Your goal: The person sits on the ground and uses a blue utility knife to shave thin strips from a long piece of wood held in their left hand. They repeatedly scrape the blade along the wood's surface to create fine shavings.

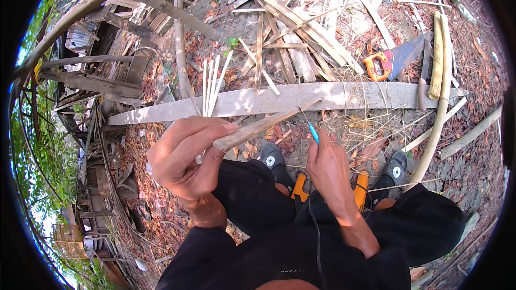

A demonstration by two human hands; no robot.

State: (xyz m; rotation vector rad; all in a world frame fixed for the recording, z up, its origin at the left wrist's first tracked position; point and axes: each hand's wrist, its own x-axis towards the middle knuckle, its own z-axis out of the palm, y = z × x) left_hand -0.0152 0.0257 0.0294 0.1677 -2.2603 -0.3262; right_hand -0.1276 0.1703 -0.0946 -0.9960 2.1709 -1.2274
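Note:
My left hand (185, 153) pinches the near end of a flat, split wooden strip (260, 128). The strip points away to the right, and its far end narrows. My right hand (330, 167) is closed around a slim tool with a blue handle (313, 133). A thin tip reaches from the tool toward the strip's far end; I cannot tell whether they touch. Below that hand runs a black cord (317, 236), and where it joins is hidden. Beyond both hands a long grey plank (236, 102) lies across the ground.
Thin pale sticks (214, 88) lean at the plank. A handsaw (395, 59) with an orange handle and a large knife (423, 78) rest at the right, beside long poles (441, 91). Split wood (301, 27) is heaped beyond. Something orange (360, 190) stands between my legs.

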